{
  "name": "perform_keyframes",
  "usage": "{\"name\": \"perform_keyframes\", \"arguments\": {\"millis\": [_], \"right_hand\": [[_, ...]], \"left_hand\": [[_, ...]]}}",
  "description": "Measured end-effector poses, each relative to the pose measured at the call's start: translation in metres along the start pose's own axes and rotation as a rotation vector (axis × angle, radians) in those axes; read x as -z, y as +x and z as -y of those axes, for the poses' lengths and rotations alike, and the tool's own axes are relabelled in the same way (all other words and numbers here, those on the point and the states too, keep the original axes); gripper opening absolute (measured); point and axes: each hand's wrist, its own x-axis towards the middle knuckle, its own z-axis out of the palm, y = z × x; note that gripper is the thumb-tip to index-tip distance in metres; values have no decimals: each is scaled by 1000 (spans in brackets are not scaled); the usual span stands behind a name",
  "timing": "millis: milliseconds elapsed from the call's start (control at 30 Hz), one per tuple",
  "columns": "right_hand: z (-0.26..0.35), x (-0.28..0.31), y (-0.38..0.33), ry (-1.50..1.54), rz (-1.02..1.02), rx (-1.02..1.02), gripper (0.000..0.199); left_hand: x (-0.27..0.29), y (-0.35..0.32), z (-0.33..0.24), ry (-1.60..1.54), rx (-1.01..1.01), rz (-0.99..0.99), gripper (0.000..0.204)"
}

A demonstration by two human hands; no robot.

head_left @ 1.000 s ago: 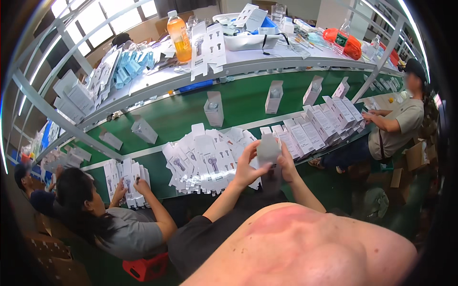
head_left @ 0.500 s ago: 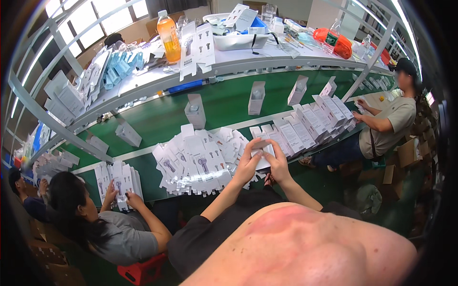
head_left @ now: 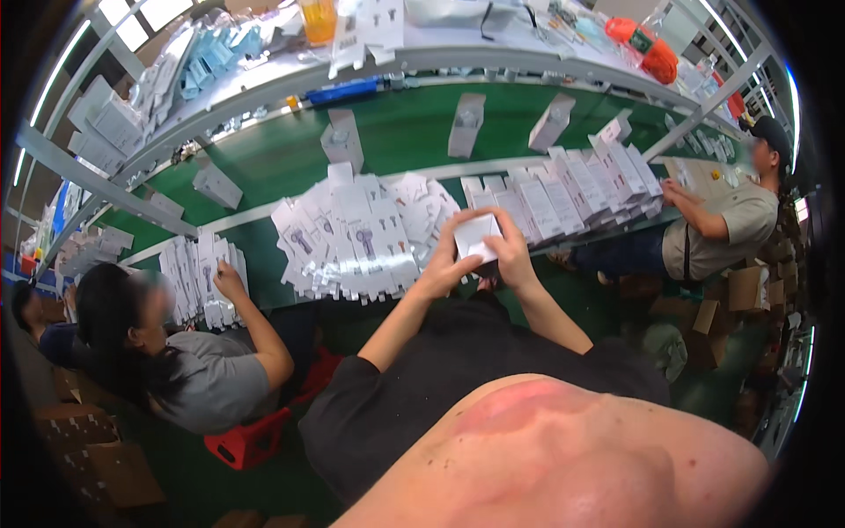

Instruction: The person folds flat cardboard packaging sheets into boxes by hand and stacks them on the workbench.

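Note:
Both my hands hold a small white cardboard box [head_left: 476, 236] above my lap, with its squarish, folded end facing up. My left hand [head_left: 444, 266] wraps the box's left side, its thumb lying across the near edge. Fingers of my right hand [head_left: 509, 251] curl round the other side, the thumb pressing near the corner. The lower part of the box is hidden behind my hands. Just left of it spreads a heap of flat printed white cartons [head_left: 348, 238]. On the right stands a tight row of made-up white boxes [head_left: 550, 202] with flaps raised.
Upright open boxes [head_left: 466, 128] stand spaced along a green conveyor belt [head_left: 405, 119]. A cluttered white shelf [head_left: 528, 60] runs above it. One co-worker in grey [head_left: 216, 370] sits at left by more cartons; another in beige [head_left: 726, 229] works at right. Brown cartons [head_left: 748, 290] lie far right.
The box has been tipped in my hands, so its end now shows more fully. My view has tilted downward. The left co-worker's hand has shifted over the cartons.

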Motion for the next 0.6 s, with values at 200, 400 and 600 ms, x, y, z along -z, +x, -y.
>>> {"name": "perform_keyframes", "arguments": {"millis": [200,400,600], "right_hand": [[10,-9,-2,-359,83,252,66],[-72,29,-6,-608,-151,387,61],[-180,112,-4,-1523,-253,172,52]], "left_hand": [[33,-12,15,702,-267,-130,77],[89,-24,23,1084,-159,-288,69],[157,-61,49,1367,262,-206,72]]}}
